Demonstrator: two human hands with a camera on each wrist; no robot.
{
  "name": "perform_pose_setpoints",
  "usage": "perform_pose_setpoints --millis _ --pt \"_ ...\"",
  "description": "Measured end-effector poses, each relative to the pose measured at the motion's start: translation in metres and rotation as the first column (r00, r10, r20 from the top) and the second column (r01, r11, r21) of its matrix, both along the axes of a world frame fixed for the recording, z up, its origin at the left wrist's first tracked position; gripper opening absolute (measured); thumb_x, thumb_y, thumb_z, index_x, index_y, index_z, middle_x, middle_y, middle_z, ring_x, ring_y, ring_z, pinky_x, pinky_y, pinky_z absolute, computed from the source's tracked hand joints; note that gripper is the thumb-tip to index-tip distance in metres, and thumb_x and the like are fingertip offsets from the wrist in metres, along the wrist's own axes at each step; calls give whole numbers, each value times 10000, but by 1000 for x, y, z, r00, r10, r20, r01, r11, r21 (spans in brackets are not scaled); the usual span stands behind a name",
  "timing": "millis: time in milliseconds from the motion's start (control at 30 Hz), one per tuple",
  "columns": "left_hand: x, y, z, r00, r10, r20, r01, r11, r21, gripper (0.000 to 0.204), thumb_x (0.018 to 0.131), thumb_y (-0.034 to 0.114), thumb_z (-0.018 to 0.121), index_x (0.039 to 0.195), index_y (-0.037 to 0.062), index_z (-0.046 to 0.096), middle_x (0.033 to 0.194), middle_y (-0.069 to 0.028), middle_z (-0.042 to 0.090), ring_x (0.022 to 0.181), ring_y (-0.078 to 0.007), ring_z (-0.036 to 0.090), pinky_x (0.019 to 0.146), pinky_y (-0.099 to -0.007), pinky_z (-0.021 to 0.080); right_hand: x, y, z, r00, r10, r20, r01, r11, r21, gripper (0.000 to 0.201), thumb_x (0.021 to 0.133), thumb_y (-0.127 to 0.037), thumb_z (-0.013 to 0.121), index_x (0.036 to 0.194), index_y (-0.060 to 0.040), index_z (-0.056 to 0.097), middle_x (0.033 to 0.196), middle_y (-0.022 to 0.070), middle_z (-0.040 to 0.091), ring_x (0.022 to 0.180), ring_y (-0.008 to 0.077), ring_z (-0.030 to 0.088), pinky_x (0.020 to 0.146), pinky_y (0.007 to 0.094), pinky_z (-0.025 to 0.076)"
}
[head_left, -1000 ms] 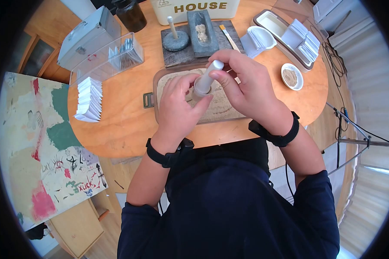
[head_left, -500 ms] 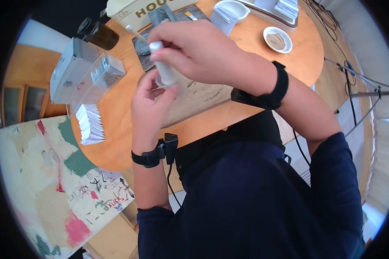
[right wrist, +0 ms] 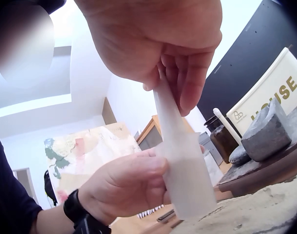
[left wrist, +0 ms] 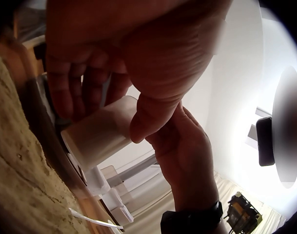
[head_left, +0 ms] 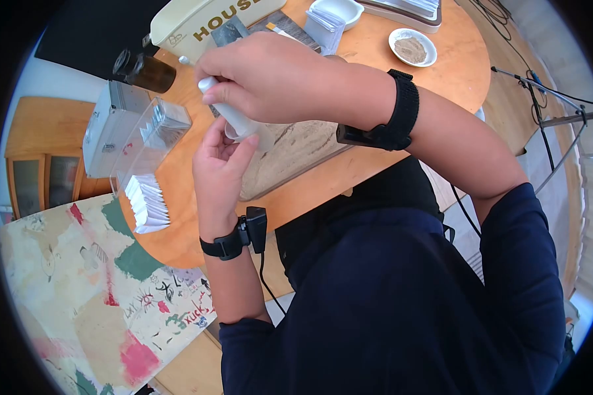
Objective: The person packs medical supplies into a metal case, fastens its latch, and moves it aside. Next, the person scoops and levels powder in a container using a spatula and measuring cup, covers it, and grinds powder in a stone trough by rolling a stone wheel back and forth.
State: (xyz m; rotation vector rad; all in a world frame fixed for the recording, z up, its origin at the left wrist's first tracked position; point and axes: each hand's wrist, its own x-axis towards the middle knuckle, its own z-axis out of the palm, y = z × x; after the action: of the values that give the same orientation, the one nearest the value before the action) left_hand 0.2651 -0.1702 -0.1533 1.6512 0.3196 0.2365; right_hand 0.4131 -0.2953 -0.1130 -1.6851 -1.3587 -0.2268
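Note:
My left hand [head_left: 221,168] grips a translucent whitish cup [right wrist: 190,180] around its side, thumb on the near side and fingers behind. In my right hand [head_left: 267,79] is a white tapered rod [right wrist: 168,109], pinched near its upper end. The rod's lower part stands inside the cup, leaning in the head view. Beneath the cup lies a shallow tray of pale brown powder [head_left: 290,158], its surface marked with grooves. The right forearm hides part of this tray in the head view.
A grey stone mortar trough [right wrist: 268,134], a brown jar [head_left: 153,71] and a cream box [head_left: 204,29] stand at the back. Left are a silver case [head_left: 109,131], a clear box [head_left: 158,128] and folded white papers [head_left: 147,204]. A small powder dish [head_left: 412,49] sits right.
The head view has turned, and both hands with the cup and rod have shifted left in it. The rod now leans further left. Both grips stay the same.

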Motion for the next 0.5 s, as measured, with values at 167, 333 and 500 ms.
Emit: perform_pose_setpoints --millis 167,333,500 --pt "2 -2 -5 999 41 31 -43 997 63 460 877 17 694 1313 -29 555 1088 -53 640 925 -101 625 827 -252 514 1 0 -3 998 -5 -68 5 1000 -2 201 896 -236 654 964 -51 692 791 179 697 768 372 684 704 448 532" --pt "5 -4 -7 997 61 37 -62 997 40 455 858 33 711 1289 -21 574 1081 -50 642 919 -103 626 815 -252 518 0 -3 -2 1000 -11 -28 11 1000 -6 177 890 -188 644 989 -47 682 795 160 695 757 345 682 700 419 536" --pt "9 0 -10 997 58 41 -62 993 103 430 838 55 731 1239 -20 594 1064 -48 645 923 -113 628 828 -266 520 1 -3 -4 1000 16 1 -16 1000 -16 171 889 -148 651 1027 -48 655 805 138 688 749 321 675 665 384 522"
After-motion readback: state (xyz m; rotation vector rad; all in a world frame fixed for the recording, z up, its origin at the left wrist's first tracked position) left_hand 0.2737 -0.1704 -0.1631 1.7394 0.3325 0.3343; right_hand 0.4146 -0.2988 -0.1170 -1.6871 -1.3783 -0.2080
